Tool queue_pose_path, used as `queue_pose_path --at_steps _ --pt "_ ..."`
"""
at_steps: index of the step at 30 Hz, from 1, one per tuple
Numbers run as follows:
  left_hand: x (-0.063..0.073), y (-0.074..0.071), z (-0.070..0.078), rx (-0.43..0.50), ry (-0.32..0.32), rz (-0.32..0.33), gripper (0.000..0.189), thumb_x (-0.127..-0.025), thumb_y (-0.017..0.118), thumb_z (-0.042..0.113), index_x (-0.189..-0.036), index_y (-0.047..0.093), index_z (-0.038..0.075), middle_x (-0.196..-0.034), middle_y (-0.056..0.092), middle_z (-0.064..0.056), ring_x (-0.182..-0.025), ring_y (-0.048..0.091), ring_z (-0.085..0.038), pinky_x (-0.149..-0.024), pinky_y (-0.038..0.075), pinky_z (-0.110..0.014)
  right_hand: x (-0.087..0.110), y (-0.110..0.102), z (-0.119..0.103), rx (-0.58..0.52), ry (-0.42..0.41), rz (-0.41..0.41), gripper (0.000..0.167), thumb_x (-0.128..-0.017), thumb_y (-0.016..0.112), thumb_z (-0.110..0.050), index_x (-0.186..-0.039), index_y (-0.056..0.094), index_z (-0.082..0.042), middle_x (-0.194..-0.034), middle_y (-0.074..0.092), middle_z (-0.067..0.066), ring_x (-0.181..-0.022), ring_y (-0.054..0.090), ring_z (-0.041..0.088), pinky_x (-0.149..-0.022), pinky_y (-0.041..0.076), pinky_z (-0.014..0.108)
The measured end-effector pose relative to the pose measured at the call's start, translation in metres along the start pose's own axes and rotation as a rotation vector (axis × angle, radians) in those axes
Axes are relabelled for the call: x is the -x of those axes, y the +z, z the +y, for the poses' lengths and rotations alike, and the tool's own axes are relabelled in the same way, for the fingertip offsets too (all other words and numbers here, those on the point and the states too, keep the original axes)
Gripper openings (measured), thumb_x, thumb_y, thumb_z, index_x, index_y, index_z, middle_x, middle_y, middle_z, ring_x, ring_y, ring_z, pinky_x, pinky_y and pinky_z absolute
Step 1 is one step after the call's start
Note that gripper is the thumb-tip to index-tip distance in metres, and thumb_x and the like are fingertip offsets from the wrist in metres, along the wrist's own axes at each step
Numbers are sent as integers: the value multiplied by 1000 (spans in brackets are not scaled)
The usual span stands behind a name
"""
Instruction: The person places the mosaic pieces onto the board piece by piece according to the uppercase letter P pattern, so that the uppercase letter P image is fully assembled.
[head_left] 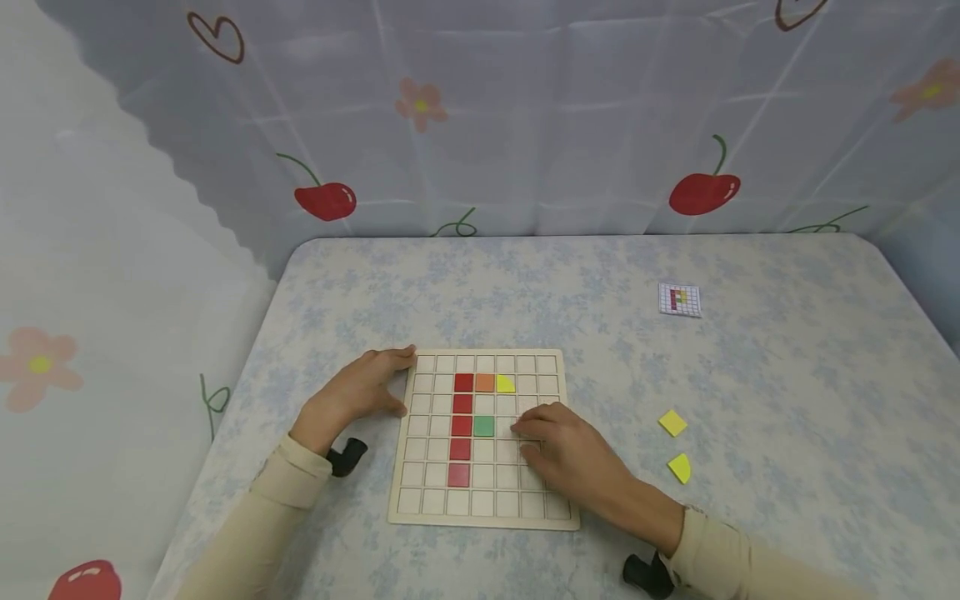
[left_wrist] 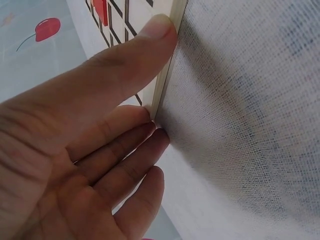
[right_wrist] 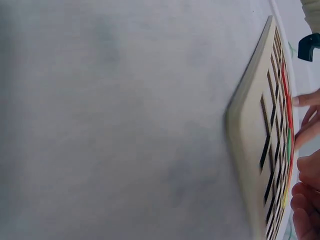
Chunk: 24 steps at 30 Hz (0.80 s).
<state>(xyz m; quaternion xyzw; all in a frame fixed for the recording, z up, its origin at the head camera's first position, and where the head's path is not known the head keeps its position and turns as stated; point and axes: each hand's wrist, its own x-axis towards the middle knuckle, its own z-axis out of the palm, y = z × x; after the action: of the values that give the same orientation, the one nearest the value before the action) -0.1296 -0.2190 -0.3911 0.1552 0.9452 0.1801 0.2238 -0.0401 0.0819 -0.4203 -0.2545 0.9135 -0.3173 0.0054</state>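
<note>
A wooden grid board (head_left: 483,522) lies flat on the table. Several red square tiles (head_left: 461,426) form a column in it. An orange square tile (head_left: 484,383) and a yellow quarter-round tile (head_left: 506,384) continue the top of that column to the right; a green square tile (head_left: 483,427) sits beside the middle red one. My left hand (head_left: 348,396) touches the board's left edge and upper left corner with thumb and fingertips, fingers fairly straight. Over the board's right part hovers my right hand (head_left: 581,462), fingers loosely bent, just right of the green tile; no piece shows between them.
Right of the board lie a yellow square tile (head_left: 672,423) and a yellow quarter-round tile (head_left: 679,468). Farther back is a small pattern card (head_left: 679,300) with a coloured grid. The cloth-covered table (head_left: 480,292) ends at a printed curtain (head_left: 525,125).
</note>
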Motion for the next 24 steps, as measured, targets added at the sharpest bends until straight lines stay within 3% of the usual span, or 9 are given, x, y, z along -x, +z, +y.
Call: queue_pose_path --at_steps 7,12,20,24 --pt "-1 -1 2 -24 2 -9 79 -77 84 12 -145 47 -2 -157 33 -13 -139 33 -42 -108 39 -54 47 -29 30 70 67 95 31 -75 83 0 -103 77 -11 -105 68 -4 -96 64 14 -74 58 30" --pt "-1 -1 2 -29 4 -14 80 -77 85 13 -145 46 -3 -157 32 -14 -139 33 -42 -109 38 -54 78 -54 48 135 133 151 34 -69 86 1 -101 77 -10 -103 70 -1 -93 66 20 -72 59 38" --pt "0 -2 2 -18 2 -16 79 -77 85 12 -144 46 -3 -157 32 -15 -139 32 -42 -109 37 -54 108 -73 68 174 289 105 38 -71 87 -8 -107 76 -11 -108 70 6 -95 66 28 -70 59 44" --pt "0 -2 4 -15 4 -17 79 -77 84 12 -145 46 -3 -157 32 -15 -139 32 -43 -109 38 -54 118 -75 73 175 325 95 40 -71 87 -7 -109 75 -10 -110 69 8 -97 65 30 -69 59 43"
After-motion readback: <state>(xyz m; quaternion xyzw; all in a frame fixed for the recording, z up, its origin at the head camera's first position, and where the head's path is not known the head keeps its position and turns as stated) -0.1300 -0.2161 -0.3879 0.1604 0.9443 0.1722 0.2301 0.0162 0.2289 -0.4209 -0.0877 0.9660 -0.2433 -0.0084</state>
